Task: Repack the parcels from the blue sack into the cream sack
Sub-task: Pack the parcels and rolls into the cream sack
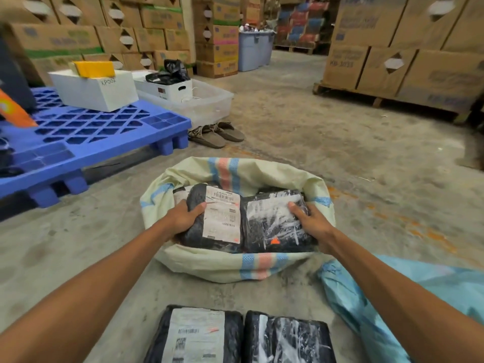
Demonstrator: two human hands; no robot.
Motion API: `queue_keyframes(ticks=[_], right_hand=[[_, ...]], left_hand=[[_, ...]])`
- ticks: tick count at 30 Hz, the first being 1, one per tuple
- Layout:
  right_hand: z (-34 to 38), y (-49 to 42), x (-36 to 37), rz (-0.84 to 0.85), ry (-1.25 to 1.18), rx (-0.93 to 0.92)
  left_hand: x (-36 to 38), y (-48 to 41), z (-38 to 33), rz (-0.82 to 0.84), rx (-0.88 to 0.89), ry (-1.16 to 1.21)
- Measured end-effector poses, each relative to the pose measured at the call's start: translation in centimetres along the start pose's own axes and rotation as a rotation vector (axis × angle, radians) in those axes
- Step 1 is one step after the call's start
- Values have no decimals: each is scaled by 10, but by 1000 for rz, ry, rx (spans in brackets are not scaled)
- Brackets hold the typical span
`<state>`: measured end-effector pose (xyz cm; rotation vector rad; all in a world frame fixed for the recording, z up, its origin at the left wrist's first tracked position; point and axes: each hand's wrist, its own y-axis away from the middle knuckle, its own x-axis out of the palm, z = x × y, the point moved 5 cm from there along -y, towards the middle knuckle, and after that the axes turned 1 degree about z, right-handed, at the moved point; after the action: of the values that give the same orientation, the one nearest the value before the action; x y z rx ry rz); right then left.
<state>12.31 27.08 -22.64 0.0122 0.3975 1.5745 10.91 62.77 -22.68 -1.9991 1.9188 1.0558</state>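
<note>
Head view: the fingers (199,207) of the left hand (183,217) curl round the outer edge of the left parcel (221,218), a black one with a white label, thumb on top. The right hand (313,225) grips the outer edge of the right parcel (275,226) the same way. These 2 parcels lie side by side, touching, pressed between the hands inside the open mouth of the cream sack (204,263). Whether they already rest on anything below cannot be told. Their long axes run away from the person, so the coming move is probably straight down, then release. The 2 floor parcels (193,334) lie flat on the floor (314,140) between the forearms, about equally near either hand. The blue sack (392,297) lies crumpled to the right, nearer the right hand.
</note>
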Motion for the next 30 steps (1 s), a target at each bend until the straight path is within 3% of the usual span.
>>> queue_keyframes(ticks=[2,5,9,11,16,23,30], right_hand=[[8,-6,8,-39,23,-29],[0,-10,19,-228,376,-90],[-17,15,30,-481,698,-82],[-14,22,31,-497,873,-66],[18,46,24,-400,960,-164],[20,157,0,-408,878,-162],[-55,255,-6,-207,802,180]], left_hand=[[1,6,0,-116,-15,-115],[18,25,0,-265,2,-250],[33,31,8,-336,1,-251],[31,33,8,-327,1,-244],[16,62,-12,-343,77,-304],[-8,155,-5,-169,-50,-372],[53,259,39,164,-293,-383]])
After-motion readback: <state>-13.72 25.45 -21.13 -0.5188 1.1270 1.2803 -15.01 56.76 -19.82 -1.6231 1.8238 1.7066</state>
